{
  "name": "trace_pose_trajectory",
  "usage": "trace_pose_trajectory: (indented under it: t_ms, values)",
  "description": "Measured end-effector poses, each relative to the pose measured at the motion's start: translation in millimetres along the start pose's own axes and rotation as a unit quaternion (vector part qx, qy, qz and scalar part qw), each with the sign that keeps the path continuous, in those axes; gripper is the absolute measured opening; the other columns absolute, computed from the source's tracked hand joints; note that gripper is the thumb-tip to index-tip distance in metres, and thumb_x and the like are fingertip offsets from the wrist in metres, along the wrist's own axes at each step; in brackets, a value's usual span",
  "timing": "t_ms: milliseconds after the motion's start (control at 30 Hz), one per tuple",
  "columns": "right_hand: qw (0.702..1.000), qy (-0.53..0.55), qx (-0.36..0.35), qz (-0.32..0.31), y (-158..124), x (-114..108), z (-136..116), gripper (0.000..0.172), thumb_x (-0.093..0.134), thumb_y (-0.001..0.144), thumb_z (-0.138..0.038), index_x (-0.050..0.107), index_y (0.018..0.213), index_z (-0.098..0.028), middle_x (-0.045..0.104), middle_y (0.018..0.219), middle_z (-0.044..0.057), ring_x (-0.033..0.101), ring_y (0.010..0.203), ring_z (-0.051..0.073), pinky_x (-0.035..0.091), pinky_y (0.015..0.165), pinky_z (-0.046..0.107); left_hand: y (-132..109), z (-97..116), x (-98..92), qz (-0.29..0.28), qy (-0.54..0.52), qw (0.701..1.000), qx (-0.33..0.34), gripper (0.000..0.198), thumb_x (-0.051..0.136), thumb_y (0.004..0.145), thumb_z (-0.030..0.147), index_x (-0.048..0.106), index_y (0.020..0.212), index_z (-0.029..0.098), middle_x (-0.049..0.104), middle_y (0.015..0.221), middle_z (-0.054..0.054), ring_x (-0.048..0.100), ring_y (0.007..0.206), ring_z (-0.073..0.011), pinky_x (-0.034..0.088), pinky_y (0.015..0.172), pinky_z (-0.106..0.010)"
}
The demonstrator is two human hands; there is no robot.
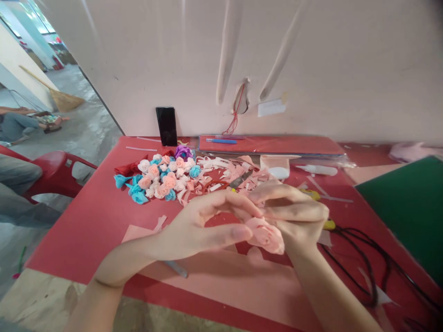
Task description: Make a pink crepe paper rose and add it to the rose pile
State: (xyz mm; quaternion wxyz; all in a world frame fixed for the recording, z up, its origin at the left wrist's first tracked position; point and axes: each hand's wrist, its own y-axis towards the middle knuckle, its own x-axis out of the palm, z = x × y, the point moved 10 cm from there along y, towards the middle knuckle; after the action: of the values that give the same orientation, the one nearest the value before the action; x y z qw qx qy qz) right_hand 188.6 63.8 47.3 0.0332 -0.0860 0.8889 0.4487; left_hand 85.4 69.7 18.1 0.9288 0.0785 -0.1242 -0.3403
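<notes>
A red table point(90, 235) stands on a grey floor point(93, 115); beyond its left edge are a red chair point(53, 168) and a broom point(65, 99). One pink sheet point(235, 281) lies along the near edge; farther off, left of centre, many paper flowers point(162, 177) include one purple. One phone point(166, 127) leans at the far edge. Over the near half, the left hand point(197, 230) pinches one pink flower point(266, 237) between thumb and fingers; the right hand's point(301, 214) fingers curl beside it, their grip hidden.
</notes>
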Motion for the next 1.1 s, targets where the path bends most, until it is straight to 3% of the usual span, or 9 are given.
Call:
trace_pose_trajectory:
  t_ms: [167, 467, 700, 933, 1100]
  values:
    - [0.999, -0.032, -0.029, -0.015, -2.8, 0.3, -3.3, 0.026, 0.061, 0.083, -0.020, 0.069, 0.102, -0.037, 0.066, 0.080, 0.000, 0.062, 0.072, 0.016, 0.051, 0.065, 0.035, -3.0, -0.7, -2.5, 0.004, 0.052, 0.999, -0.010, 0.030, 0.074, 0.070, 0.030, 0.067, 0.099, 0.024, 0.069, 0.097, 0.000, 0.062, 0.093, -0.0141, 0.047, 0.086, -0.023]
    - [0.991, -0.088, -0.060, -0.080, 0.3, 5.5, -14.3, 0.028, 0.054, 0.086, -0.018, 0.067, 0.105, -0.034, 0.067, 0.082, 0.003, 0.063, 0.072, 0.018, 0.052, 0.060, 0.034, -3.1, -5.3, 0.1, -0.011, 0.059, 0.998, -0.032, 0.026, 0.073, 0.070, 0.024, 0.071, 0.096, 0.024, 0.074, 0.085, -0.001, 0.067, 0.082, -0.0168, 0.050, 0.082, -0.029]
    - [0.984, -0.072, -0.105, -0.127, 3.0, 15.4, -29.7, 0.023, 0.050, 0.088, -0.011, 0.067, 0.101, -0.018, 0.061, 0.084, 0.006, 0.059, 0.076, 0.016, 0.051, 0.063, 0.031, -2.2, -7.3, 0.2, -0.011, 0.070, 0.995, -0.066, 0.025, 0.073, 0.069, 0.029, 0.073, 0.092, 0.019, 0.074, 0.086, -0.005, 0.066, 0.084, -0.0170, 0.051, 0.080, -0.027]
    - [0.980, -0.058, -0.059, -0.181, -2.2, 20.9, -26.0, 0.019, 0.046, 0.091, -0.013, 0.064, 0.094, -0.016, 0.057, 0.088, 0.006, 0.058, 0.081, 0.014, 0.050, 0.070, 0.028, -0.9, -5.7, 5.8, -0.049, 0.055, 0.996, -0.045, 0.019, 0.071, 0.072, 0.027, 0.074, 0.089, 0.020, 0.073, 0.081, -0.003, 0.065, 0.077, -0.0137, 0.049, 0.080, -0.025]
    - [0.978, -0.048, -0.030, -0.202, -0.6, 23.7, -26.6, 0.018, 0.045, 0.092, -0.016, 0.063, 0.089, -0.016, 0.058, 0.083, 0.006, 0.058, 0.077, 0.013, 0.049, 0.067, 0.027, -3.6, -19.7, 5.8, -0.071, 0.034, 0.990, -0.118, 0.021, 0.071, 0.070, 0.033, 0.073, 0.085, 0.018, 0.072, 0.077, -0.003, 0.063, 0.077, -0.0154, 0.047, 0.082, -0.028]
